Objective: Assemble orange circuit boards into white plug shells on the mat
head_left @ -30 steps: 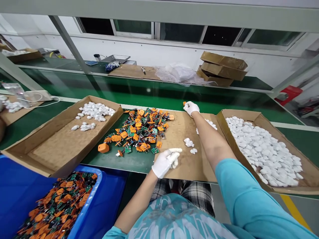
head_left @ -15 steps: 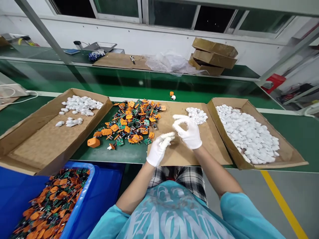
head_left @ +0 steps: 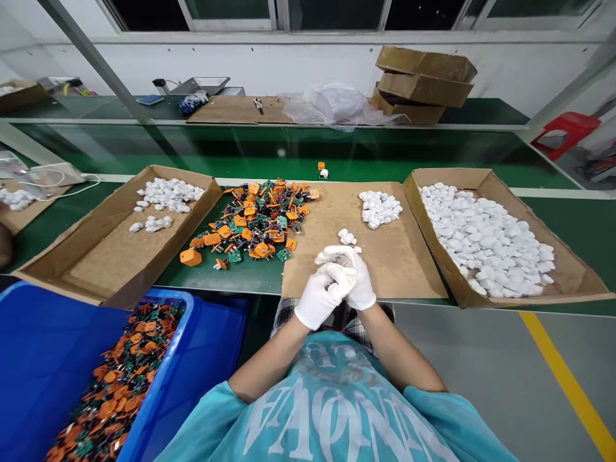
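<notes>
My left hand [head_left: 327,292] and my right hand [head_left: 353,276], both in white gloves, meet over the front of a flat cardboard sheet [head_left: 317,215]. Their fingers are curled and pressed together, touching each other; anything between them is hidden by the white gloves. Just beyond the fingertips lies a small cluster of white plastic pieces [head_left: 346,237]. A larger heap of similar white pieces [head_left: 380,209] sits farther back on the sheet. To the left is a pile of orange plug parts with green circuit boards [head_left: 262,218].
A cardboard tray of white pieces [head_left: 486,240] stands at right, another cardboard tray [head_left: 96,256] with fewer at left. Below it is a blue bin [head_left: 168,340] of orange parts. An orange cap [head_left: 191,257] lies near the table's front edge. A person's hand [head_left: 4,237] shows at far left.
My hands have come together and drawn nearer my body; they were apart before. The small white cluster now shows beyond them. The view has shifted slightly, and another person's hand appears at far left.
</notes>
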`<control>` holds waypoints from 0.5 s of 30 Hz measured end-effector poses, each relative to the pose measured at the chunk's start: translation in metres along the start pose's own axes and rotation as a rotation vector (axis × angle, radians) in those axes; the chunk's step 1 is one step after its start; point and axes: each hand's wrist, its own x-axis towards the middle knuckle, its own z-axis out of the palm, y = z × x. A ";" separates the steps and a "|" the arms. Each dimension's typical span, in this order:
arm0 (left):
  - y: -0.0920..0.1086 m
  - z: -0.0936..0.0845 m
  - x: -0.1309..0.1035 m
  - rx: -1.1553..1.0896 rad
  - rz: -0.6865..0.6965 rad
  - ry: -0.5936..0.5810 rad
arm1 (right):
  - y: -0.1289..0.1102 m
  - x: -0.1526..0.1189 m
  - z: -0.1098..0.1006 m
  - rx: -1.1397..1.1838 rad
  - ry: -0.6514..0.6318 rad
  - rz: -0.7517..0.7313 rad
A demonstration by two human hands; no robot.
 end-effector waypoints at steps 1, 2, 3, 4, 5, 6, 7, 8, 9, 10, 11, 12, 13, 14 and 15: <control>-0.004 0.001 -0.003 0.051 0.069 0.006 | -0.001 -0.002 0.000 0.094 -0.024 0.024; -0.008 0.001 -0.006 0.115 0.164 0.025 | -0.002 -0.004 -0.002 0.200 -0.044 0.040; -0.011 0.000 -0.008 0.178 0.274 0.064 | -0.004 -0.007 -0.003 0.308 -0.060 0.045; -0.014 -0.003 -0.009 0.224 0.384 0.146 | -0.006 -0.010 -0.005 0.407 -0.073 0.048; -0.015 -0.006 -0.009 0.254 0.478 0.253 | -0.007 -0.015 -0.007 0.489 -0.090 0.057; -0.015 -0.010 -0.007 0.265 0.548 0.368 | -0.008 -0.020 -0.009 0.554 -0.112 0.076; -0.014 -0.014 -0.005 0.269 0.595 0.443 | -0.008 -0.026 -0.009 0.602 -0.147 0.105; -0.012 -0.018 -0.003 0.279 0.616 0.438 | -0.006 -0.031 -0.009 0.638 -0.186 0.138; -0.009 -0.020 0.000 0.290 0.614 0.371 | -0.004 -0.037 -0.007 0.665 -0.215 0.164; -0.005 -0.022 0.002 0.306 0.585 0.264 | 0.000 -0.043 -0.005 0.679 -0.233 0.183; -0.001 -0.023 0.004 0.322 0.549 0.159 | 0.005 -0.048 -0.002 0.676 -0.235 0.184; 0.002 -0.023 0.005 0.339 0.512 0.054 | 0.009 -0.053 0.000 0.639 -0.233 0.167; 0.004 -0.021 0.005 0.355 0.480 -0.031 | 0.013 -0.056 0.002 0.575 -0.236 0.142; 0.005 -0.020 0.004 0.366 0.458 -0.088 | 0.015 -0.059 0.002 0.500 -0.243 0.117; 0.005 -0.018 0.004 0.377 0.440 -0.124 | 0.015 -0.060 0.001 0.435 -0.254 0.097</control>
